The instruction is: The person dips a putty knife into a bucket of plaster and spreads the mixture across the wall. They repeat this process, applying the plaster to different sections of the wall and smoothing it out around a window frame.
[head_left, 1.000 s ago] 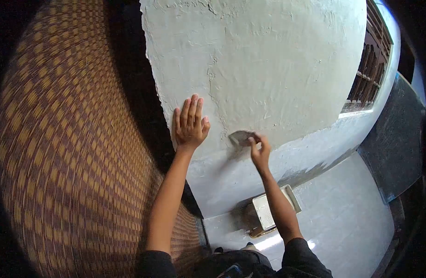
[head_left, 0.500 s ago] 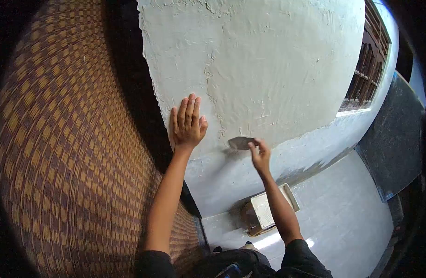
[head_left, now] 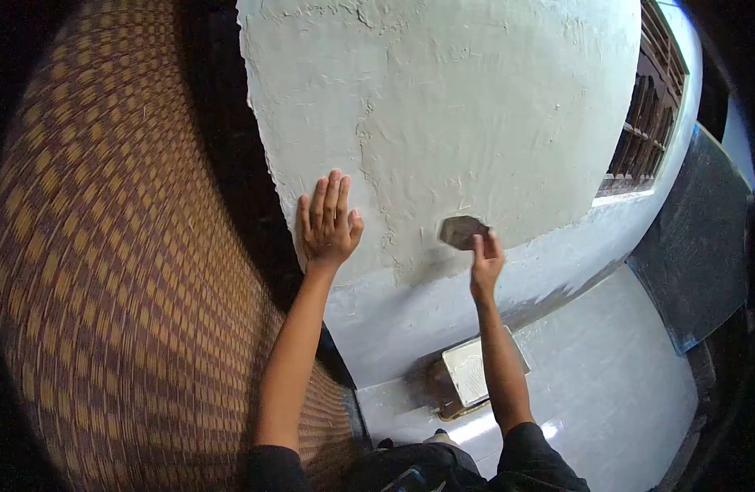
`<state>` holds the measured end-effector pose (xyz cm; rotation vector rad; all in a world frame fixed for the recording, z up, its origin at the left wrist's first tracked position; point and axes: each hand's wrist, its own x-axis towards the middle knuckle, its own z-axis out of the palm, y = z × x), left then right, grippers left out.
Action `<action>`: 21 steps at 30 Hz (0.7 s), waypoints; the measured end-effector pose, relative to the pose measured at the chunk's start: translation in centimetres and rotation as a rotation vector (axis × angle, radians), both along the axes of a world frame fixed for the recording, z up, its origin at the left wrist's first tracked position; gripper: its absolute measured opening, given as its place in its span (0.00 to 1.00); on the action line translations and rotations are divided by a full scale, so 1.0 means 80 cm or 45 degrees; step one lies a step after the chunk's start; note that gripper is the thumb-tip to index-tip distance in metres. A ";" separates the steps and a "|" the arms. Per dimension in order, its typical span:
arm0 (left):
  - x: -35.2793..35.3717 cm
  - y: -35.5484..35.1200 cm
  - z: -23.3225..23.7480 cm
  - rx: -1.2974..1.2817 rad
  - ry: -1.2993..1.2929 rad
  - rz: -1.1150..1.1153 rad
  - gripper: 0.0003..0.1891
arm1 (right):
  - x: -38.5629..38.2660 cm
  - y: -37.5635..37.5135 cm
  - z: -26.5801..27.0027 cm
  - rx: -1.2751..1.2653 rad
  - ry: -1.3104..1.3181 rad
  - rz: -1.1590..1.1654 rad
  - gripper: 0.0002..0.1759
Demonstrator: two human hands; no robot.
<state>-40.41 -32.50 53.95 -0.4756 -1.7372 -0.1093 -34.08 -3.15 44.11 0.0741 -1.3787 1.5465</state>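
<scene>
My left hand (head_left: 327,230) lies flat against the wall (head_left: 484,123) near its rough left edge, fingers stretched upward and the thumb out to the right. In my right hand (head_left: 486,269), thumb and fingers pinch one edge of a thin, dark, angular scraper (head_left: 460,233). The scraper's flat face is turned toward me, close over the wall's lower part, and its shadow falls down and to the left. Pale, uneven filler with ridges and a lumpy vertical seam covers the wall above a smoother whitish band.
A woven brown-and-tan mat (head_left: 131,246) rises along the left. Below my right forearm, a white paint tray (head_left: 467,371) rests on a brownish container on the grey floor (head_left: 590,369). A barred window (head_left: 646,123) and a dark panel (head_left: 693,246) are at right.
My right hand has moved right and slightly up with the scraper, whose face is now turned more toward me. My left hand stays on the wall; the view has shifted slightly.
</scene>
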 end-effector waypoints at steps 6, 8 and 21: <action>-0.001 -0.001 0.001 0.002 0.011 -0.015 0.30 | -0.026 0.004 0.014 0.219 -0.099 -0.146 0.14; -0.003 0.000 -0.001 0.007 0.001 -0.017 0.30 | -0.018 0.032 0.026 -0.065 -0.121 -0.215 0.14; -0.002 0.001 0.000 0.007 0.016 0.020 0.30 | -0.018 0.058 0.044 -0.261 -0.006 -0.314 0.17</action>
